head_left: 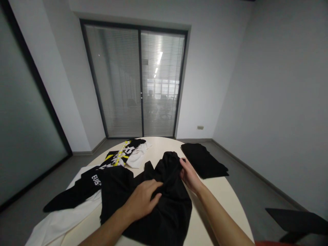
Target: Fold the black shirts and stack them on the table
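A crumpled black garment (169,212) lies spread over the near middle of the table; its exact kind is hidden by the folds. My left hand (145,198) is on its middle, with fingers and thumb bent round a fold of the cloth. At the garment's upper right edge, my right hand (189,174) grips bunched fabric between thumb and fingers. The cloth rises in a loose peak beside that hand. Part of the garment on the left reaches the pile of other clothes.
Left on the round pale table (217,191) lie a black-and-yellow printed garment (123,153), a black piece with white lettering (84,186) and white cloth (69,217). A folded black garment (202,160) lies at the right edge. A dark chair part (297,220) stands lower right.
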The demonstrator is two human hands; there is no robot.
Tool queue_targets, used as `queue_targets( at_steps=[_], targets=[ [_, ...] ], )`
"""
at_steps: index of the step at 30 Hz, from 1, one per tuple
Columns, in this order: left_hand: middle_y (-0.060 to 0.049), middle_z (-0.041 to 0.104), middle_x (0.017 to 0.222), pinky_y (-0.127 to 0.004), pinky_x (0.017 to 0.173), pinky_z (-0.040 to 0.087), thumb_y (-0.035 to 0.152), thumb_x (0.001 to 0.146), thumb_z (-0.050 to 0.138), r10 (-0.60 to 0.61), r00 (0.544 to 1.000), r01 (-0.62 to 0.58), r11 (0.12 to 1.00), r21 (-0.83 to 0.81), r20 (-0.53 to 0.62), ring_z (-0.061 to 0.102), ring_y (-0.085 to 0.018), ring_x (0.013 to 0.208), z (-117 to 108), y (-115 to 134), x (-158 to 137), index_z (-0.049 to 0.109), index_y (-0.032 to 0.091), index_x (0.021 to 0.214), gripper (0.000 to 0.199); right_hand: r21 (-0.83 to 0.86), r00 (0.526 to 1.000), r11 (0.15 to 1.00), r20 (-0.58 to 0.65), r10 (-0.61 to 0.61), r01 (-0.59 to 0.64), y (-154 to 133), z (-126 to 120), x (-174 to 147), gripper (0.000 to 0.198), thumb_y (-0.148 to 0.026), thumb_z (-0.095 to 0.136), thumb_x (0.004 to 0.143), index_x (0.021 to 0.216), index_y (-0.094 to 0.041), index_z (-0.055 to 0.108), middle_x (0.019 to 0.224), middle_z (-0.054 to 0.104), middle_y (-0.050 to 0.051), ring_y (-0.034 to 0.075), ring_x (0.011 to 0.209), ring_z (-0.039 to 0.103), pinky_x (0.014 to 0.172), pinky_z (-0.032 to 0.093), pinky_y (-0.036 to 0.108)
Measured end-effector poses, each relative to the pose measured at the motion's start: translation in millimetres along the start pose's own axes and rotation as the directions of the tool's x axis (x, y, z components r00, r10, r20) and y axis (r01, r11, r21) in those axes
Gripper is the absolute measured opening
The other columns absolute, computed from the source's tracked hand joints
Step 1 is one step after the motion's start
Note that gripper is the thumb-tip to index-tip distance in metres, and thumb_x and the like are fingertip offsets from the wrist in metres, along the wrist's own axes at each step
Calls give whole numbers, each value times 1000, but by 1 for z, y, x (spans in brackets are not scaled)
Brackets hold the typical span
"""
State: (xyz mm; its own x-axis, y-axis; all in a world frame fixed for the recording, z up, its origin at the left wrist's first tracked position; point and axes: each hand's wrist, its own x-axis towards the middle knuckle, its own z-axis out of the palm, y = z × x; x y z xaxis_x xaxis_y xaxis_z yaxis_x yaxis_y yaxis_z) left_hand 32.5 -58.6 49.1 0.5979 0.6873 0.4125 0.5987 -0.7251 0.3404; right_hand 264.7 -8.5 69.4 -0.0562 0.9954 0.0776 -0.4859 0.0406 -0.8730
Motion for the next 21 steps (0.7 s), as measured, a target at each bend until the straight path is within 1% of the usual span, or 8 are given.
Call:
queue_targets(
  at_steps=[3,5,8,11,13,15,17,21],
  targets=[
    [-4,70,117,-28,91,54,22,94,51,286,941,-257,952,-164,182,68,-18,103,-12,26,0,57,26,132,38,10,996,1000,-92,-2,3,-1,-1,0,41,-28,78,67,87,-25,42,70,55,-6,12,60,54,54,41,21],
    [-4,71,114,-26,88,55,20,95,47,338,927,-303,931,-204,163,69,-16,99,-15,32,0,57,27,131,38,33,995,999,-95,7,-4,-3,-2,0,42,-18,74,61,85,-25,40,67,53,-8,11,56,52,50,39,19],
    [-8,65,124,-32,97,52,20,96,45,173,982,-183,970,-162,-73,64,-19,111,-11,21,1,57,26,131,37,77,998,995,10,59,-59,-7,-2,-4,42,-11,66,56,85,-25,39,70,54,-7,11,59,55,50,38,17],
    [-12,40,153,-47,113,38,28,92,57,-88,958,36,981,-190,-273,43,-28,138,0,-1,2,44,29,145,55,68,981,987,137,135,-145,-9,5,-12,43,-9,63,55,86,-24,38,74,55,-6,10,61,56,51,38,16],
    [-13,28,160,-50,117,32,32,87,65,-224,936,137,943,-303,-273,33,-29,145,7,-12,2,23,28,156,81,33,958,980,218,184,-195,-8,11,-17,43,-10,61,56,87,-25,37,75,56,-6,10,60,55,50,37,15],
    [-16,37,155,-48,115,34,33,84,68,-317,925,204,880,-430,-209,39,-29,141,12,-18,3,11,24,158,94,-15,929,974,298,220,-226,-6,17,-21,43,-10,60,55,88,-25,36,75,55,-6,9,59,53,50,36,15],
    [-15,54,141,-45,111,40,34,86,65,-345,928,232,833,-501,-143,53,-27,128,12,-18,5,29,20,154,78,-74,903,971,358,238,-226,-5,19,-23,43,-10,57,54,88,-25,36,75,54,-7,9,59,51,49,34,15],
    [-9,71,109,-38,96,49,39,93,54,-356,928,231,784,-576,-113,65,-25,102,0,-14,10,68,18,113,32,-289,904,947,355,239,-137,-7,9,-16,44,-13,55,59,99,-26,41,76,54,-7,9,58,49,50,32,18]
  ],
)
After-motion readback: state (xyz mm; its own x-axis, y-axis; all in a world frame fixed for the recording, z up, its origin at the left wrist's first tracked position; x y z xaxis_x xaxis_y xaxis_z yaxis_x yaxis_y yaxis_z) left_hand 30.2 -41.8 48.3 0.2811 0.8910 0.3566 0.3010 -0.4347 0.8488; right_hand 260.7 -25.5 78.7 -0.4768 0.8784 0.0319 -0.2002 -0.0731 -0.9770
